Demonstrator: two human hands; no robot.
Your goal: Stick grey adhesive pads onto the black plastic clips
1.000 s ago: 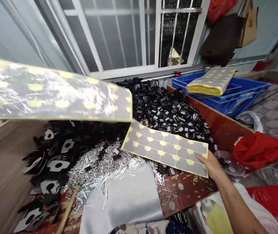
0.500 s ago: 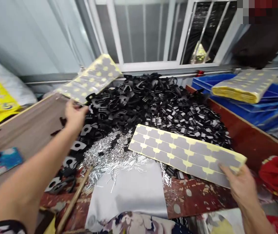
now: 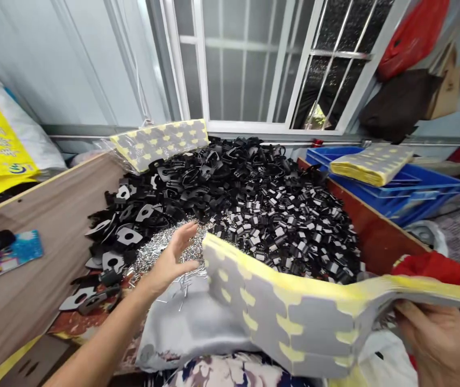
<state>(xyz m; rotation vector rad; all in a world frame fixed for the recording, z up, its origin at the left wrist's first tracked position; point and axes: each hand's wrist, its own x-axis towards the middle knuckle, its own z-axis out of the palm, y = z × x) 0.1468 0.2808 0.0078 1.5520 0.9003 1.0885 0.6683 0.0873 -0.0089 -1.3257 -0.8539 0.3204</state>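
Observation:
My right hand grips the right part of a thick stack of sticker sheets, grey shapes on yellow backing. The stack bends and slants across the lower right, its left end near my left hand. That hand is empty, fingers apart, above a heap of thin metal pins. Behind the pins lie a pile of black plastic buckle-like parts and many small black-and-grey pieces. Another pack of sticker sheets, in clear plastic, rests at the back left of the pile.
Blue crates at the right bear one more stack of sticker sheets. A wooden side board borders the left, a reddish board the right. Grey cloth lies before me. Red cloth sits beyond my right hand.
My left hand has come away from the wrapped pack at the back left, toward the middle. In my right hand, the sticker sheets are now nearer, tilted up and bent, showing a thick stack.

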